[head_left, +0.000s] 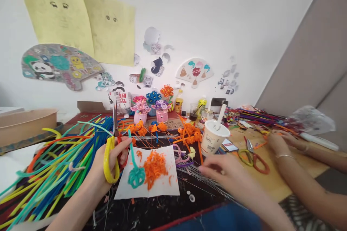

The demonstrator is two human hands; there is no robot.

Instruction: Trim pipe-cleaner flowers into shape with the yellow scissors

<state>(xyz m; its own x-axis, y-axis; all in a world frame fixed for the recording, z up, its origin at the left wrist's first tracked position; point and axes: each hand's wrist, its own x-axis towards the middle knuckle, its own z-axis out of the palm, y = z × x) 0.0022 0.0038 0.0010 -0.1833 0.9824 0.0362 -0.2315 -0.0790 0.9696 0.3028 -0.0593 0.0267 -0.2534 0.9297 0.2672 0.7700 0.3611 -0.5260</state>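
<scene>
My left hand (pixel 115 157) is closed around a pair of scissors (pixel 111 164) with yellow and red handles, blades pointing up. The same hand pinches the stem of a teal pipe-cleaner flower (pixel 136 177), whose looped head hangs over a white paper sheet (pixel 163 191). A pile of orange fuzz clippings (pixel 155 168) lies on that sheet, beside the flower. To the right, my right hand (pixel 225 173) has its fingers curled together above a bundle of thin wires (pixel 196 174). Anything between those fingertips is too small to make out.
Many coloured pipe cleaners (pixel 65 166) spread at the left. Orange pipe-cleaner pieces (pixel 189 133) and potted pipe-cleaner flowers (pixel 140 110) stand behind the sheet. A paper cup (pixel 213 139) with a straw is near my right hand. Another person's hands (pixel 283 144) work at the right, by second scissors (pixel 253 157).
</scene>
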